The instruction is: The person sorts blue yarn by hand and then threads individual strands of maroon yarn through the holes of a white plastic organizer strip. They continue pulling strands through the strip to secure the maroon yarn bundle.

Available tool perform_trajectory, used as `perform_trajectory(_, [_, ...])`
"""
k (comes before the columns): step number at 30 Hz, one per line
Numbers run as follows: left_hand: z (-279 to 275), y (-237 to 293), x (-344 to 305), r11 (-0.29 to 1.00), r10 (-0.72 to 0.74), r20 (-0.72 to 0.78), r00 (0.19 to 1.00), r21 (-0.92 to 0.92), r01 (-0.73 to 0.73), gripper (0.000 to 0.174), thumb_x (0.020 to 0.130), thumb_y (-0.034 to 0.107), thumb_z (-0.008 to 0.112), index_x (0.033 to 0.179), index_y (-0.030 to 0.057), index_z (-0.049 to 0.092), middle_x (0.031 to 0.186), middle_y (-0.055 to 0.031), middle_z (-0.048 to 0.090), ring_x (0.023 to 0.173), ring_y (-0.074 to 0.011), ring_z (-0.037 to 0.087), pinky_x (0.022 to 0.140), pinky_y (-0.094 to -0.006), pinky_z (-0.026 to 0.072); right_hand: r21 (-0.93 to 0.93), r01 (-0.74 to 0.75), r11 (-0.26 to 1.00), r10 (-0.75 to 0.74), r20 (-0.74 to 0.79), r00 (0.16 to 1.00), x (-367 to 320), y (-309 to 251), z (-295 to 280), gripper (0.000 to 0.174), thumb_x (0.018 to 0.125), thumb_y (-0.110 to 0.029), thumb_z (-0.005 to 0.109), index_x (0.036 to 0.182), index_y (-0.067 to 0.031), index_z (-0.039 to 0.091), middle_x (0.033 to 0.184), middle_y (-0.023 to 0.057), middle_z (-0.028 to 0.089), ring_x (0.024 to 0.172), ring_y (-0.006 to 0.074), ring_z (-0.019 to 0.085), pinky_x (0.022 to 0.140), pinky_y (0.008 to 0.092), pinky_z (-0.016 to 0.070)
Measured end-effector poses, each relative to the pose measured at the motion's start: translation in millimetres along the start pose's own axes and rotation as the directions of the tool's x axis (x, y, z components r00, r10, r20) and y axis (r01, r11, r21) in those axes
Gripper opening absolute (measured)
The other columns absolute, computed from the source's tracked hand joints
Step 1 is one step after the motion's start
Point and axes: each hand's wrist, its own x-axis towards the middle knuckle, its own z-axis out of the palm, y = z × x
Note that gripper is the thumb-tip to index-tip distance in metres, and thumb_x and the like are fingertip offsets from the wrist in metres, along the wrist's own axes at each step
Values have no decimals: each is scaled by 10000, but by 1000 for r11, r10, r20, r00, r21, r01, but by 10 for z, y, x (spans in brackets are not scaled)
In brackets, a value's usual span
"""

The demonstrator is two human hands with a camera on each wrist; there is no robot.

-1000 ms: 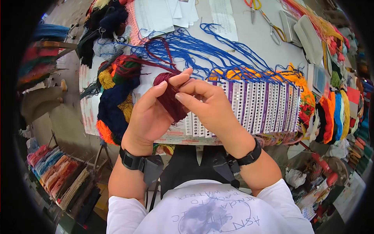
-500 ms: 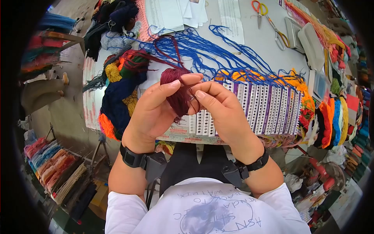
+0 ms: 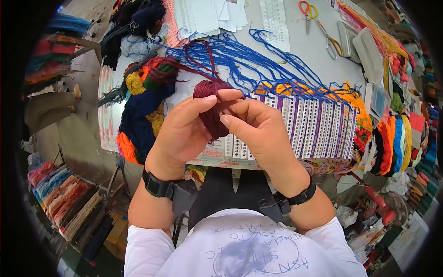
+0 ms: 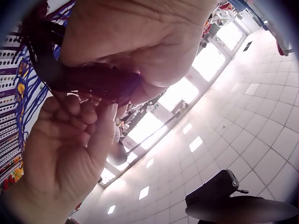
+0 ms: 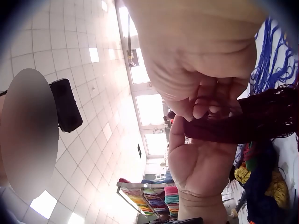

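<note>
A maroon skein of yarn is held over the front of the table by my left hand, its thumb on the near side and its fingers round the strands. From the right, my right hand brings its thumb and curled fingers to the skein's side. A thin strand of the skein runs to the curled right fingers in the left wrist view, pinched there. In the right wrist view the skein crosses the left palm, its loose end spreading. Maroon strands also trail back across the table from it.
Perforated white and purple cards line the table's front edge, with blue yarn spread behind them. Multicoloured yarn bundles lie on the left. Scissors and papers are at the back.
My right hand first moves slightly away from the skein with a strand, then comes back in close against it. The left hand keeps its hold, shifting a little right in view.
</note>
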Motion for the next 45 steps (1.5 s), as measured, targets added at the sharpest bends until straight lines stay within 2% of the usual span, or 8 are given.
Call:
perform_trajectory(13, [-47, 37, 25, 992, 25, 55, 998, 125, -32, 383, 929, 234, 471, 1164, -55, 557, 742, 4, 519, 598, -78, 423, 571, -226, 341, 152, 24, 988, -32, 50, 998, -41, 2, -87, 92, 838, -87, 632, 860, 1, 614, 814, 44, 606, 727, 83, 545, 649, 219, 433])
perform_trajectory(17, [-596, 211, -12, 917, -232, 150, 961, 364, 165, 292, 935, 226, 497, 1010, -29, 618, 556, 63, 356, 468, -34, 290, 462, -213, 241, 535, -280, 797, 10, 452, 892, -57, 18, -696, 142, 855, -104, 561, 948, 2, 547, 835, 54, 560, 736, 139, 544, 684, 299, 453])
perform_trajectory(21, [-1614, 752, -388, 996, -27, -235, 972, 74, 45, 118, 947, 192, 491, 861, 119, 526, 544, 98, 257, 399, -19, 207, 364, -200, 186, 391, -101, 915, 109, 2, 994, -507, -138, -2215, 53, 918, -101, 519, 867, -87, 518, 621, -60, 383, 500, 48, 370, 446, 212, 323])
perform_trajectory(24, [-2159, 1296, -784, 987, 158, -684, 712, 135, -89, 119, 963, 177, 475, 870, 117, 519, 554, 86, 264, 408, -19, 211, 345, -203, 169, 530, 11, 848, 195, -330, 924, -1200, -417, -3566, 116, 964, -123, 450, 921, -68, 542, 579, -85, 294, 430, 25, 231, 367, 187, 188])
perform_trajectory(26, [-3091, 1693, -1181, 988, 123, -483, 867, -20, -152, 150, 977, 192, 455, 927, 90, 553, 550, 73, 262, 412, -32, 207, 351, -208, 182, 483, 146, 864, 225, -627, 746, -1783, -574, -4388, 125, 961, -110, 442, 978, -50, 550, 572, -76, 299, 424, 32, 239, 368, 191, 184])
perform_trajectory(30, [-3011, 1956, -1175, 946, 304, -628, 717, 108, -306, 206, 981, 192, 445, 932, 40, 576, 558, 62, 254, 427, -43, 198, 373, -208, 195, 122, 344, 931, 71, -985, 156, -2710, -956, -5460, 236, 964, -191, 453, 740, -120, 478, 520, -60, 190, 401, 63, 218, 372, 230, 157])
perform_trajectory(36, [-1205, 481, 222, 971, 219, -457, 862, 188, -147, 289, 944, 212, 516, 1146, 6, 527, 718, 58, 476, 485, -6, 297, 398, -181, 246, -113, 22, 993, -106, -824, 557, -1036, -481, -3573, 354, 927, -169, 489, 1218, 32, 507, 669, -80, 390, 552, -2, 339, 453, 137, 238])
perform_trajectory(45, [-712, -1949, 1795, 686, 7, -433, 901, 658, 311, 230, 850, 144, 594, 1041, 22, 629, 824, -15, 635, 515, -56, 473, 442, -209, 360, -468, -111, 877, -130, -452, 883, 734, 1631, -1889, 185, 782, -189, 669, 816, -10, 700, 702, 75, 670, 606, 151, 618, 582, 281, 473])
